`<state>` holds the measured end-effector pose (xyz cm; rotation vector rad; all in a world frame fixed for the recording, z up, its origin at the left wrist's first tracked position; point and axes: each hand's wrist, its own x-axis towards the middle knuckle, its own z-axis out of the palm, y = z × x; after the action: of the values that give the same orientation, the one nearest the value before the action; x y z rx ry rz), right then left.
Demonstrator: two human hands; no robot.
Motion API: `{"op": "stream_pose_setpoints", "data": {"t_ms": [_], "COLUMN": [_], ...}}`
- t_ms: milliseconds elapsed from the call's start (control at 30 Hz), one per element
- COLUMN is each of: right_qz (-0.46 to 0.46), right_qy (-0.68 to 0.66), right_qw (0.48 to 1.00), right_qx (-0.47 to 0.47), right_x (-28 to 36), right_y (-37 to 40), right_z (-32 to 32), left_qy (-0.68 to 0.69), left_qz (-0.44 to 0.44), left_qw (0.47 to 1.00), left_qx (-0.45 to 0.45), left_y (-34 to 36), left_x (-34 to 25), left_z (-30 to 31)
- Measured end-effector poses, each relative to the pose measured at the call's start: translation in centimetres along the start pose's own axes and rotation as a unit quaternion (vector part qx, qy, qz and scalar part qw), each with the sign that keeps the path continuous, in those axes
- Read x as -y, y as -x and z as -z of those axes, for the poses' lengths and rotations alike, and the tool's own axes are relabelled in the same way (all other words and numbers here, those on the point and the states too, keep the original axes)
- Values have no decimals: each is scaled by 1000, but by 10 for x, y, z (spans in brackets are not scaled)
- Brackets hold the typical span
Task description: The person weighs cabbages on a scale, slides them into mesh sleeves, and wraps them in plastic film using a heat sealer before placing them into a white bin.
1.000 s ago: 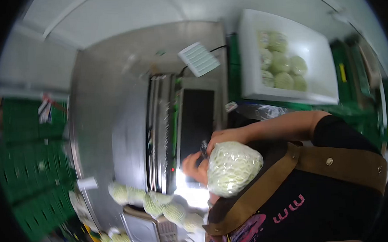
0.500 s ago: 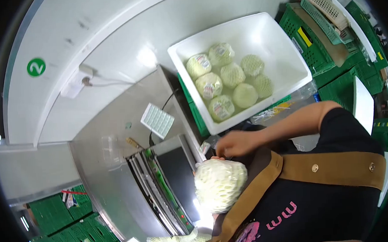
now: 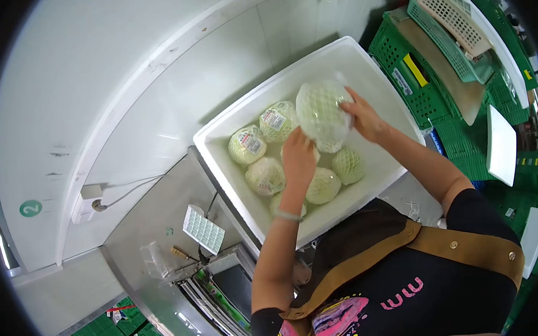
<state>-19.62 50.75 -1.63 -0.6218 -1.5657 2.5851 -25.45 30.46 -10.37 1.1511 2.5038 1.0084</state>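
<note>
Cabbage is what both hands are on: a netted cabbage (image 3: pixel 321 112), sleeved in foam mesh under clear film, held up in the air over the white box (image 3: pixel 216 155). It hangs above the far half of the box, clear of the rim. The left hand (image 3: pixel 297 157) comes at it from the near side and from underneath, fingers spread up against the mesh. The right hand (image 3: pixel 364 119) presses flat on the opposite flank. So the grip is a two-handed clasp, the ball caught between the palms, neither hand let go. The thing is close to round, with no long axis worth speaking of. The left hand is the one carrying it from below, and the left forearm reaches across the near wall of the box.

Right beneath and beside it lie the other cabbages (image 3: pixel 265 175), wrapped the same way and packed close along the left and the middle of the box floor. Two of them, the labelled pair (image 3: pixel 247 145), sit just left of the held one. The only bare floor I can make out is past the right hand, toward the far right corner.

Green crates (image 3: pixel 406 63) stand beyond the box. A steel tabletop (image 3: pixel 141 232) with a sealing machine (image 3: pixel 224 295) sits near the left elbow, well apart from the hands
</note>
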Motion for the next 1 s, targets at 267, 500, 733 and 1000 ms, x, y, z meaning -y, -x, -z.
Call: {"op": "stream_pose_setpoints", "data": {"t_ms": [267,500,733,1000], "right_qz": [142,-41,-32,226], "right_qy": [519,594,641,573], "right_qw": [839,803,743,779], "right_qx": [-87,25,190,123], "right_x": [-54,-70,-52,-64], "right_y": [-115,-159,-181,-93], "right_z": [55,60,63,-12], "left_qy": [-78,-48,7,142], "left_qz": [-18,-26,-87,167], "left_qw": [995,996,996,874], "left_qx": [60,72,3,-435], "left_y": [-24,-21,-11,221], "left_x": [-6,1,11,-79], "left_z": [-55,-52,-66,111]}}
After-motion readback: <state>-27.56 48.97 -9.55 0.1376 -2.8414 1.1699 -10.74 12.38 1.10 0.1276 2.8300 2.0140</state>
